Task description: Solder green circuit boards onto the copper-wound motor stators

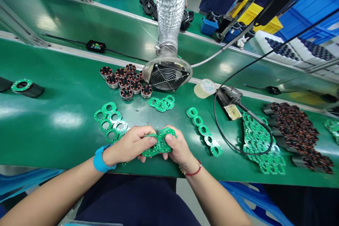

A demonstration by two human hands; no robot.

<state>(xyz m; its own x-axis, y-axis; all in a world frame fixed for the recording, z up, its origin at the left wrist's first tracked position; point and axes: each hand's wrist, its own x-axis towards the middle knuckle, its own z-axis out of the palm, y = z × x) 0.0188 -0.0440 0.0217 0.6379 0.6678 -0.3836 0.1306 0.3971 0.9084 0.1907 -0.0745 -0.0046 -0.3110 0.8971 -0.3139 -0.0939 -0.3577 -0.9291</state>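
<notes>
Close to the table's front edge, my left hand (134, 144) and my right hand (179, 146) meet, each closed on green ring-shaped circuit boards (164, 142). My right thumb presses on the face of the front board. More boards fan out under my left thumb; how many is hidden. Left of my hands lies a panel of joined or touching ring boards (115, 117), partly behind my left hand. Farther back is a loose pile of ring boards (162, 103). On the right, a slanting row of ring boards (203, 129) lies apart from my hand.
Motor stators with copper windings (124, 82) cluster behind, beside a fume extractor (166, 77) on a foil duct. A soldering iron holder (230, 100) with a looping black cable stands right. Beyond it are a heap of ring boards (255, 137) and many stators (296, 130).
</notes>
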